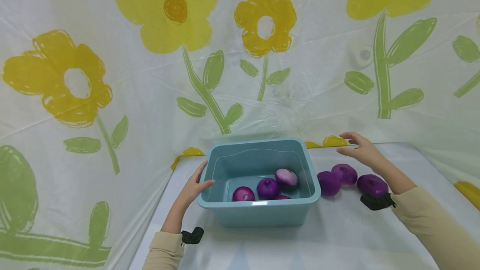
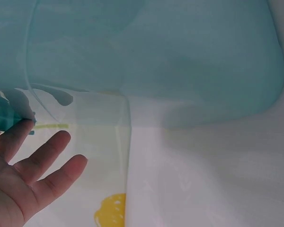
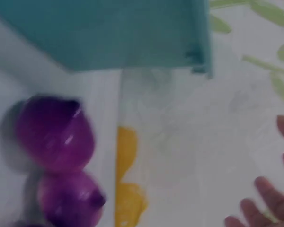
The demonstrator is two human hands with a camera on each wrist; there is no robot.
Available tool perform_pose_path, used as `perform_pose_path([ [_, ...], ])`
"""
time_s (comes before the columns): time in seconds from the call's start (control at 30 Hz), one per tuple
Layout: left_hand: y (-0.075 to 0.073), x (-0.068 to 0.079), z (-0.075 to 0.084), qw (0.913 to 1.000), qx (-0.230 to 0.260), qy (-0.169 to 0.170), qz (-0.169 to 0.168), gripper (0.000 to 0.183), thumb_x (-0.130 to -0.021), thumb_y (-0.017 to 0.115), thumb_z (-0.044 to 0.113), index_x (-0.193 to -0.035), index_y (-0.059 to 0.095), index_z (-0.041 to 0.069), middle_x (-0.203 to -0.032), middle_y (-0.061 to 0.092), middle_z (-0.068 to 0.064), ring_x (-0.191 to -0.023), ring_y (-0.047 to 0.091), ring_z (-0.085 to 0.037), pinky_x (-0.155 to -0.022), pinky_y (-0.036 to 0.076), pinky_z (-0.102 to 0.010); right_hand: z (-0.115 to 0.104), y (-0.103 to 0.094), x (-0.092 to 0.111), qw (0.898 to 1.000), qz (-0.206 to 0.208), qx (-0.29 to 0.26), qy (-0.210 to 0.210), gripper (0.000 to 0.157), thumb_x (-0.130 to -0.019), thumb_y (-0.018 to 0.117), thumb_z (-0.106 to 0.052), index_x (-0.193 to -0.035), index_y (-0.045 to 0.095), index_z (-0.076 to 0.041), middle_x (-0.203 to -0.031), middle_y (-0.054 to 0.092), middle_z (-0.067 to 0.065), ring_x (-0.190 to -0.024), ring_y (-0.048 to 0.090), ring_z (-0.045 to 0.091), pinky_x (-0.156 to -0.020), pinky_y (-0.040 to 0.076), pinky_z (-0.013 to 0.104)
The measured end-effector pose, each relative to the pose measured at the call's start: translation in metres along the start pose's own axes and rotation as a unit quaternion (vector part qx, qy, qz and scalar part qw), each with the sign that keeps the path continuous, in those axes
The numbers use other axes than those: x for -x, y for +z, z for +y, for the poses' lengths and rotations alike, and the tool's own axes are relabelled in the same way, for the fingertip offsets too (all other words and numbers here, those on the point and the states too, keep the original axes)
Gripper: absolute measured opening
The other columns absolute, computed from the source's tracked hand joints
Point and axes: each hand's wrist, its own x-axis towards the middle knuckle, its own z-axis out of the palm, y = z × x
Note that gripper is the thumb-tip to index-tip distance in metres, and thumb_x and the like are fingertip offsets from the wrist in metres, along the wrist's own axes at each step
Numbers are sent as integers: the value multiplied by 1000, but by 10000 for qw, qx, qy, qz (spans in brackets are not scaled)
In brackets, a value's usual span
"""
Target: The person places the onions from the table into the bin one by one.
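Observation:
A blue-green plastic bin (image 1: 258, 213) stands on the table with several purple onions (image 1: 268, 188) inside, one of them paler. My left hand (image 1: 196, 184) is at the bin's left rim, thumb over the edge and fingers along the outside; in the left wrist view the fingers (image 2: 57, 182) are spread and fairly straight. To the right of the bin, my right hand (image 1: 358, 149) is raised above three purple onions (image 1: 329, 183) lying on the table, fingers apart and nothing held. The right wrist view shows only its fingertips (image 3: 270, 194), away from the onions.
A white sheet (image 1: 318, 78) with yellow flowers hangs behind the table. The white tabletop (image 1: 356, 228) extends in front of the bin and to its right. Dark wrist straps with cameras (image 1: 375, 201) sit at both sleeves.

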Motion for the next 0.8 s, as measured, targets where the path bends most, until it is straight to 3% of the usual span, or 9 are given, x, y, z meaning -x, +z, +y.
perform_pose_path([
  [0.17,1,10,18,10000,18,-42,-37,75,-86,59,21,-146,16,9,-149,19,-22,-133,23,-44,-99,31,-58,30,-4,11,9994,208,44,-272,68,-88,58,-32,-136,28,6,-137,28,33,-124,24,50,-96,24,64],
  [0.27,1,12,22,10000,-30,-39,-25,74,-87,58,21,-146,16,7,-149,18,-22,-133,23,-45,-98,31,-58,50,-5,18,9995,168,115,-225,70,-88,59,-30,-137,26,8,-138,25,35,-123,22,52,-94,23,67],
  [0.57,2,-2,-5,9999,7,80,89,77,-85,62,27,-146,18,14,-149,23,-19,-132,27,-43,-97,34,-58,102,1,32,9989,-50,205,420,79,-88,56,-37,-140,16,8,-140,10,41,-124,10,60,-88,18,73],
  [0.8,2,-5,-10,9999,-12,92,105,78,-84,62,29,-147,18,15,-149,23,-19,-132,28,-42,-98,34,-58,127,13,39,9987,71,322,399,79,-86,59,-36,-137,21,11,-137,14,41,-123,10,60,-90,16,73],
])
